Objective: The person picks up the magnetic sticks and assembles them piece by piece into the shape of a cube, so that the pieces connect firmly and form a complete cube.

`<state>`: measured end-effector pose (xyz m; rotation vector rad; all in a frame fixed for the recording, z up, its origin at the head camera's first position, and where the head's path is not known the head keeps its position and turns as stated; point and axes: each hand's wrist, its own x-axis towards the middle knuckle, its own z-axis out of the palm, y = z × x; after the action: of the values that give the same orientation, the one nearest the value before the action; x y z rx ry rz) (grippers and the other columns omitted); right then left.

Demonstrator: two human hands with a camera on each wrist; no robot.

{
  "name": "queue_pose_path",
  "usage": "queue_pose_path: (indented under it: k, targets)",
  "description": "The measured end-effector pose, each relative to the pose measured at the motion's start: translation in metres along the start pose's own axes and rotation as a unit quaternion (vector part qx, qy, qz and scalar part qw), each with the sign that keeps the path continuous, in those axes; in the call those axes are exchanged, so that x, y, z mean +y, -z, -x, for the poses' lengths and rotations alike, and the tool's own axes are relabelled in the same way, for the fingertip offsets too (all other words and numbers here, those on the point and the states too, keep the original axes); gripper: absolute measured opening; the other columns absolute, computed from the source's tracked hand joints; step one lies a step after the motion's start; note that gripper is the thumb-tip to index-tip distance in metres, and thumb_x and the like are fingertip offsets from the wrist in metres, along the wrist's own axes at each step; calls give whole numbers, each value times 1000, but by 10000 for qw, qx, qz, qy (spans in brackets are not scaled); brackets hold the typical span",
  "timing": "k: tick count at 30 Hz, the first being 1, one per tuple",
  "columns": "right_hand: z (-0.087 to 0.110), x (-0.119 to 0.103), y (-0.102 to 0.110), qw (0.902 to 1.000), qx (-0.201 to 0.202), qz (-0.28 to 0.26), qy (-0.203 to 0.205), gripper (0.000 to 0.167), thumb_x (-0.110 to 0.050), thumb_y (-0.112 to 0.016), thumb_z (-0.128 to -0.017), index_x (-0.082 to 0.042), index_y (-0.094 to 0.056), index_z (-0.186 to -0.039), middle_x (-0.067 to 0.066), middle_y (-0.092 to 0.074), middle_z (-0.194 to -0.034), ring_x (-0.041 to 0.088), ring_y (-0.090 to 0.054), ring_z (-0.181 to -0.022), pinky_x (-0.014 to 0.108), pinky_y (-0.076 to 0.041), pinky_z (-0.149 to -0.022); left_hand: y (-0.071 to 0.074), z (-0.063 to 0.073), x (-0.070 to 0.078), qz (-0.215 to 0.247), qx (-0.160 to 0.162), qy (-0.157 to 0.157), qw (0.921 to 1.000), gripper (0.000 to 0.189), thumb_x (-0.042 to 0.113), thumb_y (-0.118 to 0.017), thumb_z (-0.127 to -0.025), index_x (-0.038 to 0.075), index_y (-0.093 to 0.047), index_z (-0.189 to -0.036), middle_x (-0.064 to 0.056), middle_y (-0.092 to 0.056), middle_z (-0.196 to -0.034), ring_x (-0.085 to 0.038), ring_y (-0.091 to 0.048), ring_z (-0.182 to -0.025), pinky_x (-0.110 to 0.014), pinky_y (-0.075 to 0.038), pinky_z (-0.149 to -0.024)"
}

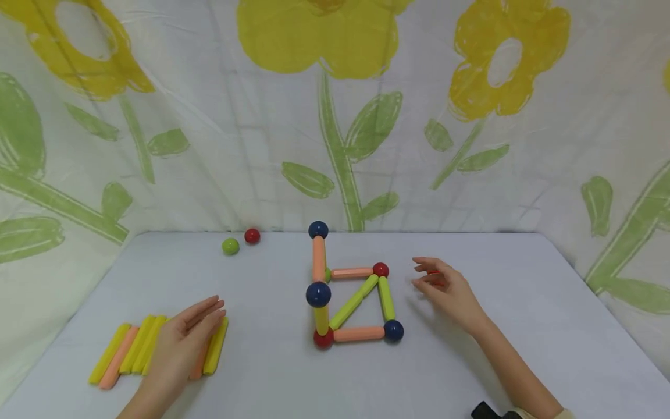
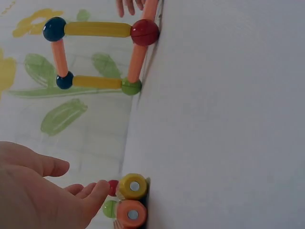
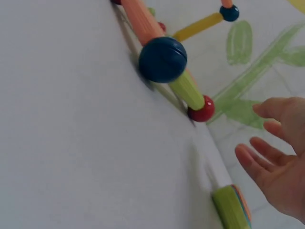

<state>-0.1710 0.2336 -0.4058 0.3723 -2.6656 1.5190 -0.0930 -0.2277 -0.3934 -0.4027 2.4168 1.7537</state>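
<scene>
A frame of magnetic sticks and balls stands mid-table. Its base has orange and green sticks, with a green diagonal stick across it. On its left side, yellow sticks rise upright to two blue balls, joined on top by an orange stick. My left hand hovers over a row of yellow and orange sticks, fingers loosely extended, hiding part of the row. To the right of the frame, my right hand is raised with fingers apart and relaxed, holding nothing. Something red shows behind its fingers.
A green ball and a red ball lie at the back left of the table. A green piece with orange and blue edges lies below my right hand in the right wrist view. A flowered cloth hangs behind the table.
</scene>
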Motion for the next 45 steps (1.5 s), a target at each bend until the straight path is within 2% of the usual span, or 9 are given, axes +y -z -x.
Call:
queue_pose_path:
  k: [5, 11, 14, 17, 23, 29, 34, 41, 45]
  targets:
    - [-11, 3, 18, 9975, 314, 631, 20, 46, -12, -70, -103, 0, -58, -145, 25, -64, -134, 36, -67, -116, 11, -53, -91, 8, 3, -9, -776, 58, -34, 9970, 57, 31, -53, -112, 3, -41, -160, -18, -47, -162, 4, -60, -121, -7, -51, -90]
    - [-18, 14, 34, 9918, 307, 1242, -56, 44, -13, -67, -105, 3, -57, -145, 27, -60, -142, 44, -59, -124, 58, -53, -107, 1, 2, -14, -1029, 130, -556, 9931, 49, 16, -58, -110, -6, -48, -153, -26, -53, -155, -25, -60, -135, -8, -52, -91]
    - [-20, 22, 38, 9910, 165, 1320, -176, 47, -17, -65, -106, 4, -54, -147, 30, -56, -144, 49, -55, -127, 66, -48, -108, -3, 2, -16, -1166, 114, -951, 9885, 45, 9, -61, -108, -10, -53, -147, -29, -57, -148, -27, -63, -131, -8, -51, -90]
    - [-20, 29, 39, 9903, 18, 1347, -324, 49, -21, -64, -107, 4, -53, -148, 31, -55, -146, 49, -54, -127, 65, -48, -108, -7, 2, -16, -1240, 2, -993, 9873, 44, 7, -63, -106, -9, -55, -146, -28, -58, -148, -31, -62, -133, -11, -53, -92]
    - [-18, 36, 36, 9900, -119, 1326, -474, 45, -21, -62, -108, 4, -56, -145, 29, -58, -143, 41, -58, -120, 59, -51, -105, -11, 3, -16, -603, -684, -671, 9936, 49, 3, -66, -103, -11, -52, -147, -28, -54, -152, -36, -59, -137, -25, -58, -98]
    - [-18, 42, 35, 9882, -180, 1379, -641, 46, -23, -59, -110, 8, -56, -144, 33, -56, -142, 45, -54, -123, 60, -51, -104, -13, 3, -19, -344, -1319, -762, 9877, 51, -1, -72, -97, -12, -55, -144, -29, -56, -148, -37, -61, -134, -28, -58, -98]
    - [-18, 45, 36, 9896, -230, 1243, -689, 47, -23, -58, -110, 10, -56, -143, 36, -51, -144, 50, -49, -128, 66, -47, -109, -16, 4, -22, -655, -1298, -908, 9852, 47, 0, -76, -95, -7, -62, -139, -22, -66, -138, -32, -67, -124, -29, -60, -96]
    - [-19, 48, 34, 9896, -75, 1206, -782, 38, -21, -60, -109, 8, -60, -133, 30, -56, -132, 36, -52, -112, 37, -51, -86, -17, 6, -26, -1046, -1398, -1408, 9745, 37, 2, -80, -92, -3, -70, -128, -15, -72, -125, -14, -72, -104, -25, -61, -89]
    - [-20, 49, 33, 9896, -52, 1169, -835, 38, -21, -59, -109, 9, -60, -133, 30, -56, -132, 37, -52, -114, 39, -51, -90, -18, 8, -27, -1226, -1332, -1627, 9699, 33, 4, -81, -91, 0, -74, -123, -11, -74, -120, -8, -71, -99, -19, -60, -86]
